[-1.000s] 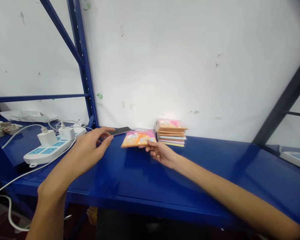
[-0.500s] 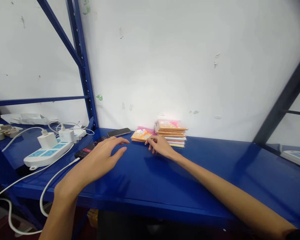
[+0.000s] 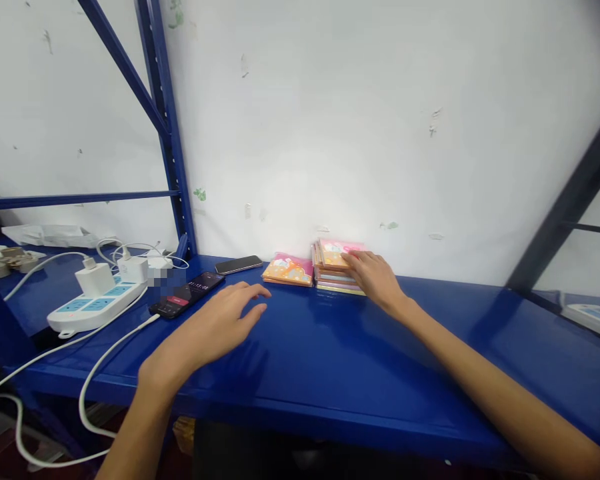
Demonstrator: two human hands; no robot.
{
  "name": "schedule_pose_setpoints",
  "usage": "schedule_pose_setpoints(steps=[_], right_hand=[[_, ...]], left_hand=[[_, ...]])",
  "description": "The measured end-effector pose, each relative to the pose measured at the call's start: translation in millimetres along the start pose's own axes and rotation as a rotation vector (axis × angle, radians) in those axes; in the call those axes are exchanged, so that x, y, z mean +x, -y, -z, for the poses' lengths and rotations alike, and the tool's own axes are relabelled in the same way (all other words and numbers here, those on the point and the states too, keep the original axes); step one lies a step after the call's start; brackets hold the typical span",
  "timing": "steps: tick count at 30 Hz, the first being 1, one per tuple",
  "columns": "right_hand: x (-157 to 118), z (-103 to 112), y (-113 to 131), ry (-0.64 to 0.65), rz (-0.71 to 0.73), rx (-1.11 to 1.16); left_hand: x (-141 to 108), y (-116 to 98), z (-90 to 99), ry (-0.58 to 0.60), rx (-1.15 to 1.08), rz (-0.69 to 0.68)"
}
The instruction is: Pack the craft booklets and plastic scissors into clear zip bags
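spread, not pinching — our right hand [image 3: 374,279] rests on stacked booklets [image 3: 337,270], light and stiff, best taken by the edges; our left hand [image 3: 217,327] lies open too.

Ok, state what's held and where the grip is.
Nothing: the right hand only rests on the stack of booklets, and the left hand is empty.

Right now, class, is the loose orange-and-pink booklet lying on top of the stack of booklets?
No: the orange-and-pink booklet lies flat on the blue shelf, beside the stack of booklets, not on it.
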State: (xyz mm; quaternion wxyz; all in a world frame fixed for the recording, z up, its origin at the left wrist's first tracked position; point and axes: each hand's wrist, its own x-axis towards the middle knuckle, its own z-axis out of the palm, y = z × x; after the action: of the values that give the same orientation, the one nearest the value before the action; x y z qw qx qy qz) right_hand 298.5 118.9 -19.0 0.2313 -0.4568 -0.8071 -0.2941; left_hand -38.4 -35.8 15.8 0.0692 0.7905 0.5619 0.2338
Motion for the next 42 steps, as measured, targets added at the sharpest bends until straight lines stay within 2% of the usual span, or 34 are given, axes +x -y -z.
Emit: schedule_pose_setpoints(steps=[2, 4, 9, 11, 13, 16, 19, 20, 22, 24, 25, 26, 27, 29, 30, 31, 32, 37, 42], right_hand=[[-11, 6, -3, -0.069, 0.056, -0.009], [-20, 15, -5, -0.196, 0.134, 0.001], [-34, 42, 5, -0.522, 0.278, 0.101], [-37, 50, 12, -0.597, 0.323, 0.155], [-40, 54, 19, -0.617, 0.36, 0.225], [-44, 53, 28, -0.49, 0.355, 0.323], [-48, 49, 37, -0.31, 0.262, 0.383], [-48, 48, 39, -0.299, 0.199, 0.399], [-46, 47, 43, -0.356, 0.009, 0.469], [-41, 46, 44, -0.429, -0.242, 0.656], [-39, 46, 45, -0.424, -0.36, 0.817], [-38, 46, 45, -0.365, -0.451, 1.015], [-37, 45, 46, -0.25, -0.507, 1.231], [-38, 43, 49, 0.089, -0.54, 1.599], [-40, 41, 52, 0.237, -0.542, 1.706], [-42, 39, 56, 0.328, -0.554, 1.759], [-44, 37, 60, 0.36, -0.582, 1.776], [-49, 34, 73, 0.277, -0.718, 1.793], [-47, 41, 74, 0.186, -0.849, 2.001]], left_hand=[[4, -6, -9.9, 0.013, -0.019, -0.016], [8, -13, -19.9, 0.002, -0.053, 0.005], [18, -32, -39.9, -0.107, -0.178, 0.094], [21, -37, -47.1, -0.133, -0.245, 0.114], [24, -41, -54.3, -0.139, -0.351, 0.136], [30, -46, -62.7, -0.094, -0.666, 0.171], [35, -46, -64.4, -0.016, -1.011, 0.204], [35, -45, -63.4, -0.016, -1.083, 0.221], [35, -43, -59.5, -0.046, -1.16, 0.26], [34, -41, -55.4, -0.069, -1.196, 0.297], [33, -41, -53.9, -0.074, -1.205, 0.309], [32, -41, -53.2, -0.081, -1.206, 0.314], [32, -41, -53.3, -0.089, -1.199, 0.311], [33, -41, -55.8, -0.107, -1.161, 0.286], [33, -40, -57.9, -0.116, -1.131, 0.269], [34, -40, -60.1, -0.121, -1.09, 0.253], [35, -39, -62.2, -0.123, -1.042, 0.239], [39, -34, -67.7, -0.073, -0.832, 0.21], [34, -38, -67.5, -0.082, -0.604, 0.177]])
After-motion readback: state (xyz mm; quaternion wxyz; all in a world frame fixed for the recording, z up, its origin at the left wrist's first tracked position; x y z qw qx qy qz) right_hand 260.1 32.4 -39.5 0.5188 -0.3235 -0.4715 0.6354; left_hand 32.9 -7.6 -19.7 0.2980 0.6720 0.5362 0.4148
